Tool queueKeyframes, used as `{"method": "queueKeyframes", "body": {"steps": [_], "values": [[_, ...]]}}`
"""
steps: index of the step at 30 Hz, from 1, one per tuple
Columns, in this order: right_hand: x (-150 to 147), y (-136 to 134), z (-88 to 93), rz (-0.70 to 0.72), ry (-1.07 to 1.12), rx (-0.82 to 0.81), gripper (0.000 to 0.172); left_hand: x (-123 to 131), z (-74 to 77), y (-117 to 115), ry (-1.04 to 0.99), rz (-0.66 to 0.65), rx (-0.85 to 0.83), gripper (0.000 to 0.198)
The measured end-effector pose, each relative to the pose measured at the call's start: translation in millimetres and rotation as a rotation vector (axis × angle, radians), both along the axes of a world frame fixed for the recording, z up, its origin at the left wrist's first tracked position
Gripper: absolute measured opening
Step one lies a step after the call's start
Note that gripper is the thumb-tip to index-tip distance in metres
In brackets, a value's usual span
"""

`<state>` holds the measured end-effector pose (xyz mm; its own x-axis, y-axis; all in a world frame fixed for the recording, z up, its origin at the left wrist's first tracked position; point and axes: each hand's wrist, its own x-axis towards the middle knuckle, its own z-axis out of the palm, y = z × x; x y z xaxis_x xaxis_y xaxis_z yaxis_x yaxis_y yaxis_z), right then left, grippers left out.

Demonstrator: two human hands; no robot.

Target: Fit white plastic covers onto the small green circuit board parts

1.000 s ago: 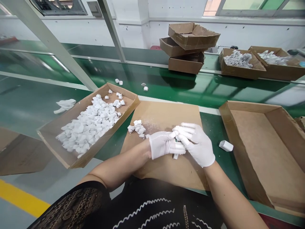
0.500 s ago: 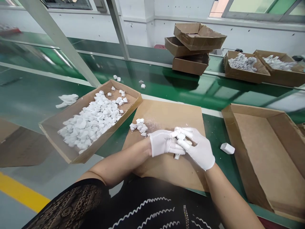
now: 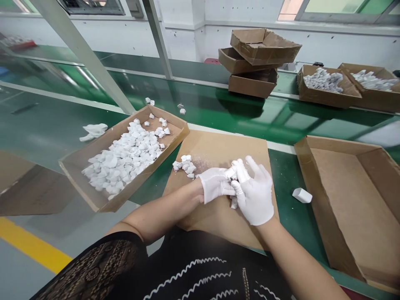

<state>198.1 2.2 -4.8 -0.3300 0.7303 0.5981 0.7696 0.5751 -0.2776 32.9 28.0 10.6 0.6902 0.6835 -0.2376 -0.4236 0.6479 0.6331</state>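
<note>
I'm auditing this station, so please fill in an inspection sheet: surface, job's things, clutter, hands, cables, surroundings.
Surface: green bench, cardboard sheet on it
Job's things: small white pieces in the left tray; white pile on the sheet
Clutter: white block beside the right tray; crumpled white item by the left tray
Hands: left hand and right hand gloved, together over the sheet; grip unclear
Cables: nothing seen on the bench
Surroundings: stacked trays behind

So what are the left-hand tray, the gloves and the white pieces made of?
The tray looks like matt brown cardboard, with thin folded walls. The gloves seem matt, thin fabric, close-fitting with soft cuffs. The white pieces could be plastic, pale and fairly matt, but they're too small to be sure.
</note>
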Motion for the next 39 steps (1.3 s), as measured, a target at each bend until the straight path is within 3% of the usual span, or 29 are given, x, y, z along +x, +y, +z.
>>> {"method": "queueKeyframes", "body": {"steps": [4, 6, 10, 12, 14, 18, 23, 26, 31, 34, 39], "values": [[-6.0, -4.5, -5.3, -0.045, -0.022, -0.01, 0.057, 0.3, -10.4, 2.8, 0.023, 0.125, -0.08, 0.011], [-3.5, -4.8, -4.6, -0.003, 0.122, -0.183, 0.052, -0.9, -11.4, 5.3, 0.013, 0.12, -0.069, 0.011], [10.0, -2.8, 3.7, 0.139, 0.555, -0.667, 0.05, -4.7, -4.5, 8.3, 0.039, -0.06, 0.009, 0.024], [15.3, -2.4, 6.6, 0.179, 0.661, -0.749, 0.053, -6.8, -1.4, 9.0, 0.067, -0.109, 0.006, 0.031], [16.9, -3.0, 6.7, 0.149, 0.628, -0.714, 0.047, -8.4, 0.8, 9.9, 0.103, -0.106, -0.022, 0.033], [11.8, -4.6, 5.5, -0.004, 0.471, -0.468, 0.038, -8.5, 9.4, 9.7, 0.121, -0.101, -0.067, 0.037], [6.5, -3.9, 11.3, 0.087, 0.352, -0.278, 0.044, -0.8, 22.5, 0.1, 0.349, -0.1, 0.178, 0.041], [8.4, -5.2, 10.8, 0.053, 0.355, -0.299, 0.046, 0.9, 25.9, -3.0, 0.385, -0.049, 0.162, 0.045], [14.3, -8.2, 3.5, 0.023, 0.472, -0.351, 0.046, -10.4, 26.0, 5.1, 0.146, -0.244, 0.171, 0.037], [19.4, -5.9, 7.1, 0.004, 0.488, -0.42, 0.042, -15.1, 17.5, 10.2, 0.047, -0.244, 0.172, 0.031], [31.4, 1.2, 21.1, 0.19, 0.439, -0.661, 0.061, -11.5, 3.0, 9.8, 0.044, -0.241, 0.166, 0.035]]}}
